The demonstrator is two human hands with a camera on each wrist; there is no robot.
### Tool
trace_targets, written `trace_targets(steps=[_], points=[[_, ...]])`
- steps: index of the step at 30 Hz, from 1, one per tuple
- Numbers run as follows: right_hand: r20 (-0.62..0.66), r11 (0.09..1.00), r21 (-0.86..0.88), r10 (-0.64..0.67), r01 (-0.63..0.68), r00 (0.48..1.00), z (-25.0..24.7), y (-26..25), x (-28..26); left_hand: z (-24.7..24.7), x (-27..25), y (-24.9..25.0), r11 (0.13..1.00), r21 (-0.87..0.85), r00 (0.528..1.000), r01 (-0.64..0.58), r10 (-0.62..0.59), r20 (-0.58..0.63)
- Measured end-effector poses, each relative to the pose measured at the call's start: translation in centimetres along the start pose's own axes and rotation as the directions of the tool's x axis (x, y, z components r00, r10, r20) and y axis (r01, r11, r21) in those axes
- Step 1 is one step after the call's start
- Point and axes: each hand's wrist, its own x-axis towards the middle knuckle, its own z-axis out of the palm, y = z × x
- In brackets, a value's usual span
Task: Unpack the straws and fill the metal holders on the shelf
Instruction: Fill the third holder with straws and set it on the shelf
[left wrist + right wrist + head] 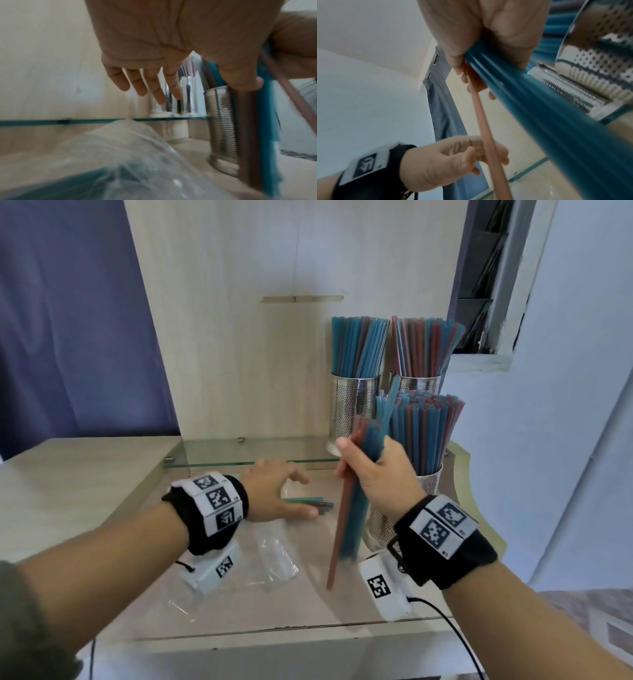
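Right hand (373, 470) wrapped tight around a bundle of blue and red plastic straws (356, 491), held roughly upright and just in front of the near perforated metal holder (428, 484), probably so the ends can be squared before dropping in; one red straw (337, 529) slipping lower than the rest. Near holder already packed with straws, standing on the lower wooden shelf (239, 604). Two more perforated metal holders (354, 405), also full, side by side on the glass shelf (239, 455) behind. Left hand (274, 491) spread and relaxed, gripping nothing, low over a few loose straws (308, 503) lying flat on the wood, likely about to gather them. Crumpled clear plastic wrapper (270, 556) beside that wrist, apparently emptied. Pale wood back panel (239, 337) behind, blue curtain (68, 320) to the left, white wall (565, 405) and a window edge to the right.
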Motion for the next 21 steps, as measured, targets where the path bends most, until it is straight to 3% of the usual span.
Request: trace_targets(steps=[3, 6, 9, 14, 21], points=[[-0.103, 0.999, 0.004, -0.049, 0.049, 0.993, -1.0, 0.4, 0.0, -1.5, 1.2, -1.2, 0.997, -0.068, 0.999, 0.029, -0.03, -0.017], [-0.153, 0.998, 0.046, -0.023, 0.03, 0.988, -0.9, 1.1, -0.3, -0.7, 3.6, -1.4, 0.999, 0.047, 0.998, -0.019, 0.022, -0.067], [-0.167, 1.0, 0.023, -0.016, 0.02, 0.986, -0.3, 1.9, -0.6, 1.8, 6.4, -1.9, 0.982, 0.187, 0.999, -0.018, 0.011, 0.041], [-0.147, 0.997, 0.07, -0.008, 0.019, 0.989, -0.4, 2.3, -0.7, 6.1, 8.6, -3.7, 0.927, 0.365, 0.972, 0.086, -0.159, 0.175], [-0.12, 0.997, 0.08, 0.012, -0.003, 0.993, -1.1, 3.1, -0.4, 7.6, 9.0, -4.8, 0.96, 0.261, 0.98, 0.104, -0.143, 0.138]])
